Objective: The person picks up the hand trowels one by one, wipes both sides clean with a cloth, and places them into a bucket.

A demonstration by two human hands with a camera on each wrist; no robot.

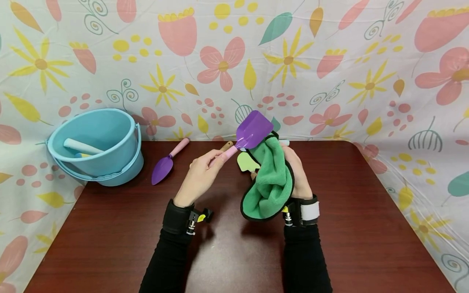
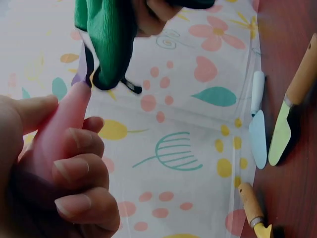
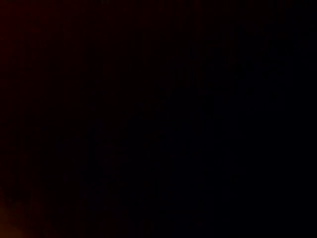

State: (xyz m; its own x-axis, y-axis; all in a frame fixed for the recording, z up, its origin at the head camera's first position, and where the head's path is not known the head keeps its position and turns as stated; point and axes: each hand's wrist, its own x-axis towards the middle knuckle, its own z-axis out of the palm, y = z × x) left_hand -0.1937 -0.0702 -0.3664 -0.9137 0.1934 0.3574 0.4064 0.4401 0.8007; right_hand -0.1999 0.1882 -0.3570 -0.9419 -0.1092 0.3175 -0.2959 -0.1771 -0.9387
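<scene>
My left hand (image 1: 199, 175) grips the pink handle of a toy shovel (image 1: 255, 129), its wide purple blade raised toward the cloth. In the left wrist view, fingers (image 2: 81, 168) curl round that handle. A green cloth (image 1: 269, 179) with black edging hangs bunched from my right hand (image 1: 297, 173), whose fingers are partly behind it. The cloth's upper end overlaps the lower edge of the purple blade. The right wrist view is almost black.
A blue bucket (image 1: 130, 169) at the left holds a white-handled tool (image 1: 83, 145). Near it lies a purple trowel (image 1: 163, 170). Behind the hands lie a light green trowel (image 2: 281, 136), a light blue one (image 2: 257, 141) and a wooden-handled yellow tool (image 2: 251, 204). Patterned fabric (image 1: 223, 89) backs the table.
</scene>
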